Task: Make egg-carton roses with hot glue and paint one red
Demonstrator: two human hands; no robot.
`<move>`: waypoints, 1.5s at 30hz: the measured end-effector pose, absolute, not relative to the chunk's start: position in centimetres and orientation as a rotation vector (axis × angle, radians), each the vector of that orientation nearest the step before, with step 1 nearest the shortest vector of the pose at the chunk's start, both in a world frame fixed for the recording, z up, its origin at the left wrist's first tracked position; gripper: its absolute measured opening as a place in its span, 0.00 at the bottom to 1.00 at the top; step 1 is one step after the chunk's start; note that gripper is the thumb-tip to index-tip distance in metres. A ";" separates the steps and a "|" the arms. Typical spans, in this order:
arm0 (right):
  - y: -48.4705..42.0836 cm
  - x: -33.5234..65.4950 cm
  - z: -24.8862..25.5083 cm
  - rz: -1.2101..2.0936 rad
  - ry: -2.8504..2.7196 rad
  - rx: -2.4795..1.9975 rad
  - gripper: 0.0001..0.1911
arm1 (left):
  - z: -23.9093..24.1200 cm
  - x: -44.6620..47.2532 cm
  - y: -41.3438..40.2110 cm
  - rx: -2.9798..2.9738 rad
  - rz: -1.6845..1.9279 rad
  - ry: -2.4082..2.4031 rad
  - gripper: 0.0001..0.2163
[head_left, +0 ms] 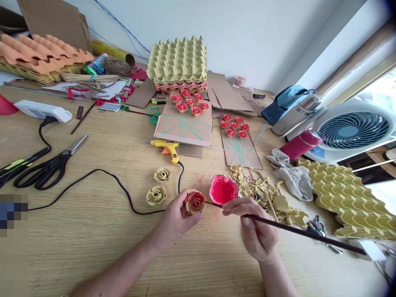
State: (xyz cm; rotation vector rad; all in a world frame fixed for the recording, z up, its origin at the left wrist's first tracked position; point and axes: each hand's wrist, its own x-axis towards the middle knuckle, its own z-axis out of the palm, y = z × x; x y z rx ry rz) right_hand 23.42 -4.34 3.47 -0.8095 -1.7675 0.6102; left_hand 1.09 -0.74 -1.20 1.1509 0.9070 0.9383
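Observation:
Between the thumb and fingers of my left hand (pixel 177 220) is a paper rose (pixel 196 203), its centre painted red and its outer petals still bare yellow. My right hand (pixel 258 227) grips a long dark paintbrush (pixel 297 231), and the brush tip touches the rose's right edge. Just behind that tip sits a small scalloped dish of red paint (pixel 223 189). Two unpainted paper roses, a nearer one (pixel 156 195) and a farther one (pixel 162 175), lie left of the held rose. Farther back, finished red roses rest on cardboard (pixel 185 128) with green drawn stems.
A yellow glue gun (pixel 167 149) trails a black cord across the table. Scissors (pixel 55 163) and a power strip (pixel 43 110) lie left. Carton scraps (pixel 256 187), a grey cloth (pixel 292 175), a pink bottle (pixel 301 144) and a fan (pixel 352 130) stand right. Egg trays (pixel 177 62) are stacked behind.

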 end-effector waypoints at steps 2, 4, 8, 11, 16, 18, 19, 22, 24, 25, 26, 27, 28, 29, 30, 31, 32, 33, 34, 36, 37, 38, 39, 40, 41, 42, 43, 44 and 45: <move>-4.3 23.4 3.4 0.599 -1.755 -0.805 0.13 | -1.1 1.1 -0.8 1.140 0.931 0.901 0.21; -4.3 23.4 3.4 0.598 -1.769 -0.820 0.13 | -1.1 1.1 -0.8 1.123 0.929 0.898 0.21; -4.4 23.3 3.5 0.605 -1.765 -0.839 0.13 | -1.1 1.1 -0.8 1.103 0.936 0.901 0.22; -4.5 23.3 3.6 0.604 -1.757 -0.818 0.13 | -1.1 1.1 -0.8 1.094 0.932 0.901 0.22; -4.5 23.2 3.8 0.617 -1.810 -0.842 0.13 | -1.1 1.1 -0.7 1.099 0.938 0.914 0.23; -4.5 23.2 3.7 0.613 -1.789 -0.832 0.13 | -1.1 1.1 -0.7 1.091 0.933 0.916 0.23; -4.5 23.2 3.7 0.617 -1.785 -0.831 0.13 | -1.1 1.1 -0.7 1.089 0.932 0.916 0.23; -4.5 23.3 3.5 0.624 -1.768 -0.832 0.13 | -1.1 1.1 -0.7 1.109 0.953 0.919 0.22; -4.4 23.6 3.6 0.591 -1.717 -0.833 0.13 | -1.3 1.1 -0.6 1.119 0.970 0.928 0.22; -4.3 23.8 3.7 0.570 -1.687 -0.841 0.13 | -1.3 1.1 -0.6 1.118 0.975 0.933 0.22; -4.2 24.0 3.9 0.552 -1.666 -0.859 0.13 | -1.4 1.1 -0.5 1.111 0.979 0.934 0.22; -4.0 24.3 4.2 0.538 -1.661 -0.887 0.13 | -1.5 1.2 -0.5 1.103 0.983 0.929 0.22; -3.8 24.6 4.5 0.526 -1.675 -0.920 0.13 | -1.6 1.2 -0.5 1.095 0.988 0.921 0.23; -3.6 24.9 4.9 0.514 -1.707 -0.956 0.13 | -1.7 1.3 -0.4 1.089 0.994 0.915 0.23; -3.3 25.3 5.2 0.499 -1.754 -0.994 0.13 | -1.7 1.3 -0.4 1.086 1.002 0.916 0.24; -3.0 25.6 5.5 0.479 -1.806 -1.031 0.12 | -1.7 1.3 -0.5 1.085 1.009 0.924 0.24; -2.7 25.8 5.7 0.457 -1.857 -1.066 0.12 | -1.7 1.4 -0.5 1.083 1.007 0.936 0.24; -2.5 25.9 5.8 0.435 -1.896 -1.095 0.11 | -1.6 1.4 -0.5 1.076 0.995 0.948 0.23; -2.2 26.0 5.8 0.417 -1.920 -1.120 0.10 | -1.6 1.4 -0.5 1.066 0.977 0.955 0.23; -1.8 25.8 5.5 0.392 -1.930 -1.152 0.10 | -1.5 1.3 -0.6 1.050 0.934 0.949 0.22; -1.7 25.7 5.4 0.384 -1.924 -1.161 0.10 | -1.5 1.3 -0.6 1.052 0.923 0.943 0.21; -1.7 25.5 5.2 0.378 -1.919 -1.168 0.10 | -1.5 1.3 -0.6 1.067 0.927 0.941 0.21; -1.6 25.3 5.1 0.372 -1.922 -1.172 0.10 | -1.6 1.3 -0.6 1.091 0.944 0.944 0.20; -1.6 25.1 5.0 0.369 -1.933 -1.170 0.10 | -1.7 1.2 -0.6 1.120 0.965 0.949 0.19; -1.6 25.0 5.0 0.368 -1.948 -1.164 0.10 | -1.8 1.2 -0.6 1.149 0.986 0.954 0.19; -1.6 25.0 5.0 0.372 -1.963 -1.158 0.10 | -1.9 1.2 -0.5 1.174 1.005 0.959 0.18; -1.6 24.9 5.0 0.376 -1.977 -1.153 0.10 | -2.0 1.2 -0.5 1.193 1.016 0.960 0.18; -1.7 25.0 5.0 0.377 -1.989 -1.149 0.10 | -2.1 1.2 -0.5 1.204 1.024 0.959 0.18; -1.7 25.0 5.0 0.377 -2.001 -1.146 0.10 | -2.3 1.2 -0.5 1.209 1.030 0.956 0.18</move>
